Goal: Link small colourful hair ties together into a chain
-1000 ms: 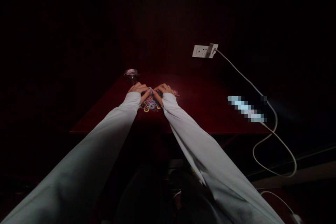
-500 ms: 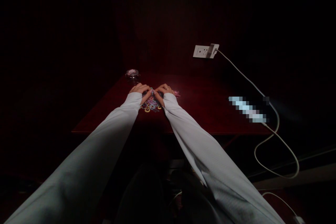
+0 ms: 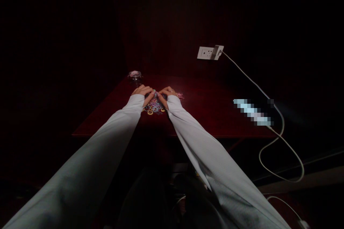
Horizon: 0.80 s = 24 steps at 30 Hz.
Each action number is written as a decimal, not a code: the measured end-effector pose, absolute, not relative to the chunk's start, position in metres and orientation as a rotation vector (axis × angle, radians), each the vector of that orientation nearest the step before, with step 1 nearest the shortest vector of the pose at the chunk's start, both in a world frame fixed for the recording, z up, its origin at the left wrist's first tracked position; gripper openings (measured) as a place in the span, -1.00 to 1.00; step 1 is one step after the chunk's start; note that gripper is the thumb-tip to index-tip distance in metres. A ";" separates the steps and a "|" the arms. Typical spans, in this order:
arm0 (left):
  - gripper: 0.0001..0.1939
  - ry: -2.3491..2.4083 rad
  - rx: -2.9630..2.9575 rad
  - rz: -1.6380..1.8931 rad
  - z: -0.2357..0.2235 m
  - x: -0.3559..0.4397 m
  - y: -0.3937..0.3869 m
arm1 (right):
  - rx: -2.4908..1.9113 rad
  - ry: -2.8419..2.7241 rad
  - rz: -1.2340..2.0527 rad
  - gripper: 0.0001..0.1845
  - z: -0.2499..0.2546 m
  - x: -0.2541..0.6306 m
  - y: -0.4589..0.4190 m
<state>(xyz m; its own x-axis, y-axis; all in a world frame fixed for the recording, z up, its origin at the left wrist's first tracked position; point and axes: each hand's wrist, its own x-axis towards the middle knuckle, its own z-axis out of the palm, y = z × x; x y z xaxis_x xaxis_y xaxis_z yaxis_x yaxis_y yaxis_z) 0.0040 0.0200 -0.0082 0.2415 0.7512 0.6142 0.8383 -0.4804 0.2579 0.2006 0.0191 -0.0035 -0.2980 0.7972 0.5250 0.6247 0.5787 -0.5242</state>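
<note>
A pile of small, colourful hair ties [image 3: 155, 107], some yellow, purple and pale blue, lies on the dark red table [image 3: 209, 118]. My left hand [image 3: 143, 91] rests over the left side of the pile, fingers curled and thumb against the index finger. Opposite it, my right hand [image 3: 166, 92] is bent the same way, with a ring on one finger. The fingertips of both hands nearly meet above the pile. A pale bit shows between them, too small to make out. To the right of my right hand lies a pink cluster of thin strands or loops [image 3: 181, 95].
A clear round jar [image 3: 134, 75] stands at the table's back left. A white wall socket [image 3: 205, 53] holds a charger [image 3: 218, 52], whose white cable [image 3: 247, 74] loops down past the right edge to a pixelated flat object [image 3: 252, 112]. The surroundings are very dark.
The view has shifted very slightly. Both hands stay over the pile, with only a small movement of the fingertips.
</note>
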 end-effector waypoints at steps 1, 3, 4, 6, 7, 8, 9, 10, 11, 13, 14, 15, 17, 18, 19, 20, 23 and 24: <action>-0.46 -1.532 -2.375 -1.069 -0.009 0.004 0.020 | -1.135 -2.030 0.282 -0.72 -0.004 0.201 0.019; -0.43 -1.538 -2.372 -1.088 -0.009 0.004 0.021 | -1.130 -2.039 0.280 -0.74 -0.004 0.201 0.019; -0.43 -1.542 -2.371 -1.095 -0.009 0.003 0.021 | -1.122 -2.044 0.277 -0.75 -0.004 0.201 0.019; -0.46 -1.552 -2.371 -1.094 -0.010 0.003 0.021 | -1.105 -2.050 0.272 -0.75 -0.005 0.201 0.018; -0.48 -1.558 -2.371 -1.088 -0.009 0.003 0.021 | -1.100 -2.053 0.272 -0.75 -0.005 0.201 0.018; -0.50 -1.563 -2.370 -1.079 -0.009 0.002 0.021 | -1.099 -2.052 0.274 -0.75 -0.005 0.201 0.019; -0.51 -1.565 -2.370 -1.070 -0.009 0.002 0.021 | -1.100 -2.051 0.277 -0.74 -0.006 0.201 0.019; -0.52 -1.566 -2.370 -1.063 -0.009 0.002 0.021 | -1.101 -2.049 0.280 -0.74 -0.006 0.201 0.019; -0.53 -1.566 -2.369 -1.059 -0.009 0.001 0.021 | -1.102 -2.046 0.282 -0.74 -0.006 0.201 0.019; -0.53 -1.569 -2.363 -1.056 -0.009 0.001 0.021 | -1.104 -2.042 0.283 -0.73 -0.006 0.201 0.019; -0.53 -1.569 -2.361 -1.056 -0.009 0.001 0.021 | -1.106 -2.040 0.282 -0.72 -0.006 0.201 0.018; -0.53 -1.566 -2.358 -1.058 -0.010 0.001 0.021 | -1.107 -2.040 0.282 -0.72 -0.005 0.201 0.018; -0.50 -1.554 -2.353 -1.062 -0.010 0.001 0.021 | -1.112 -2.044 0.285 -0.71 -0.005 0.201 0.018; -0.49 -1.548 -2.356 -1.063 -0.011 0.001 0.021 | -1.116 -2.046 0.290 -0.72 -0.005 0.201 0.018; -0.47 -1.545 -2.358 -1.064 -0.011 0.001 0.021 | -1.121 -2.044 0.294 -0.73 -0.004 0.201 0.019; -0.46 -1.546 -2.359 -1.064 -0.011 0.001 0.021 | -1.126 -2.041 0.298 -0.74 -0.004 0.201 0.019; -0.44 -1.550 -2.362 -1.060 -0.012 0.001 0.022 | -1.132 -2.027 0.301 -0.79 -0.005 0.201 0.020; -0.45 -1.549 -2.365 -1.056 -0.012 0.000 0.022 | -1.130 -2.024 0.303 -0.79 -0.005 0.201 0.021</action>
<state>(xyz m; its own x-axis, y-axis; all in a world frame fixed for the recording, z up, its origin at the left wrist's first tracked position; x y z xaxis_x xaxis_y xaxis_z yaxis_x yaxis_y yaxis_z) 0.0004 0.0217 -0.0117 0.2312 0.7580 0.6099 0.8445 -0.4676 0.2611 0.2010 0.0209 -0.0053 -0.2981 0.8022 0.5173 0.6158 0.5756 -0.5379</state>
